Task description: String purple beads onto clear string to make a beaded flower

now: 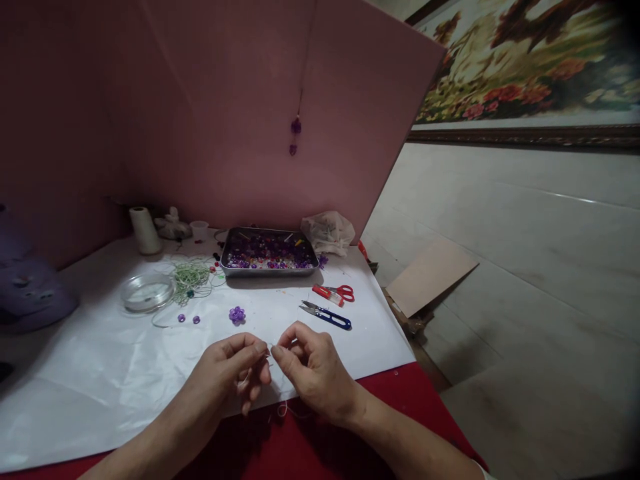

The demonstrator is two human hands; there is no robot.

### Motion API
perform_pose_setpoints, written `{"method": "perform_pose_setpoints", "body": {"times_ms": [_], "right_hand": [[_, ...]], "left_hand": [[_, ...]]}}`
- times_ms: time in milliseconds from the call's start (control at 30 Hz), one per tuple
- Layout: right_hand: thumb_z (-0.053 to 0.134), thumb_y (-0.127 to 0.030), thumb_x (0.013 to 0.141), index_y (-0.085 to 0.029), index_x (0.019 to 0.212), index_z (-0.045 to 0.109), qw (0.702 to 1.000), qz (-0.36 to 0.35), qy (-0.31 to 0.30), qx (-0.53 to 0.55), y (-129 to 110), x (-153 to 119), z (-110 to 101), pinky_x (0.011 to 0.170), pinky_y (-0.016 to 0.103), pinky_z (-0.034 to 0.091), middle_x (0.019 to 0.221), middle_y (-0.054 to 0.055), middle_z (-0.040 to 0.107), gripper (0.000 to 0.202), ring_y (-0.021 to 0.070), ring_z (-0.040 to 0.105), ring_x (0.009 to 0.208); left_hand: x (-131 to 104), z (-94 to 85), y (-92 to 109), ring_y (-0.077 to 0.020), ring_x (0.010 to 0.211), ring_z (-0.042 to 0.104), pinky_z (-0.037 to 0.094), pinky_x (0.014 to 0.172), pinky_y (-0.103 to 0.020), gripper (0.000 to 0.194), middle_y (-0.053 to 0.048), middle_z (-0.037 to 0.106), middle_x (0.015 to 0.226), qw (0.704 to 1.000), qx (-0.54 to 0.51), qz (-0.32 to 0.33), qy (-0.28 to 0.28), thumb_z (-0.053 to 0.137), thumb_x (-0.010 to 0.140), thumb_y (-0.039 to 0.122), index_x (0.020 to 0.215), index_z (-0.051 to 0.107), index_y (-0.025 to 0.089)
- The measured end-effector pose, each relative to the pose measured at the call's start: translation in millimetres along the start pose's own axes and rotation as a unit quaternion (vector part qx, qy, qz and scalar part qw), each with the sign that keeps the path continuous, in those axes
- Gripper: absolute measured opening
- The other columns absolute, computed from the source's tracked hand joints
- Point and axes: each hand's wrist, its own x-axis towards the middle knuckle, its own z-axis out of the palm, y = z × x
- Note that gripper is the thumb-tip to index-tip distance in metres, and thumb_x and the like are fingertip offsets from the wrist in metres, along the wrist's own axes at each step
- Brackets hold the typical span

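My left hand and my right hand meet over the front edge of the white sheet. Thumb and forefinger of each are pinched on a thin thread, whose loose loop hangs below over the red cloth. Whether a small bead is also between the fingertips I cannot tell. Just beyond my hands lies a purple bead flower. Two single purple beads are to its left. Blue thread snips and red-handled scissors rest beyond my right hand.
At the back stands a metal tray of purple beads, with a plastic bag beside it. Left are a clear line spool, tangled green cord and a thread cone. A bead strand hangs against the pink panel.
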Motion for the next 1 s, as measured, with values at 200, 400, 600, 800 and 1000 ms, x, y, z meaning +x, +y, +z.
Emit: {"method": "perform_pose_setpoints", "body": {"times_ms": [200, 400, 600, 800, 1000], "right_hand": [[0.052, -0.018, 0.079, -0.015, 0.073, 0.059, 0.999, -0.004, -0.001, -0.032, -0.3, -2.2, 2.4, 0.042, 0.016, 0.028, 0.048, -0.005, 0.048, 0.01, 0.005, 0.037, 0.042], [0.051, -0.012, 0.076, -0.015, 0.07, 0.06, 0.999, -0.009, -0.005, -0.041, 2.2, -2.3, 3.5, 0.041, 0.016, 0.026, 0.048, -0.005, 0.049, 0.012, 0.0045, 0.036, 0.041], [0.051, -0.011, 0.076, -0.015, 0.07, 0.06, 0.999, -0.019, -0.012, -0.045, 3.0, -3.1, 3.9, 0.04, 0.016, 0.027, 0.048, -0.005, 0.049, 0.012, 0.0044, 0.038, 0.041], [0.052, -0.014, 0.078, -0.015, 0.068, 0.059, 0.999, -0.018, -0.017, -0.045, 1.8, -3.0, 2.7, 0.041, 0.016, 0.026, 0.048, -0.006, 0.047, 0.011, 0.0043, 0.036, 0.042], [0.049, -0.033, 0.086, -0.017, 0.104, 0.051, 0.998, 0.039, -0.035, 0.026, 4.4, 0.4, 0.5, 0.039, 0.017, 0.025, 0.045, -0.009, 0.042, 0.024, 0.0058, 0.033, 0.038]], "left_hand": [[0.8, -1.7, -0.1, -0.0073, 0.036, 0.047, 0.034, 0.031, -0.015, 0.019, 0.001, 0.06, 0.052, 1.0, -0.014, -0.011, 0.0, 0.062, 0.073, 0.032, 0.066, 0.052, 0.017], [2.0, -1.7, -2.0, -0.0083, 0.035, 0.046, 0.032, 0.028, -0.015, 0.021, 0.001, 0.06, 0.05, 1.0, -0.007, -0.01, 0.012, 0.062, 0.071, 0.034, 0.066, 0.05, 0.018], [0.7, 1.1, -0.2, -0.0074, 0.034, 0.044, 0.031, 0.028, -0.014, 0.02, 0.002, 0.06, 0.05, 0.999, 0.0, -0.004, 0.031, 0.062, 0.069, 0.032, 0.064, 0.048, 0.019], [-0.7, 1.6, 1.3, -0.0073, 0.035, 0.044, 0.031, 0.029, -0.014, 0.02, 0.002, 0.06, 0.05, 0.999, 0.007, -0.01, 0.038, 0.062, 0.07, 0.033, 0.065, 0.048, 0.019], [-0.4, 0.6, -0.5, -0.0067, 0.035, 0.041, 0.032, 0.028, -0.015, 0.026, 0.002, 0.058, 0.05, 1.0, 0.03, 0.006, -0.001, 0.061, 0.073, 0.038, 0.062, 0.05, 0.018]]}}
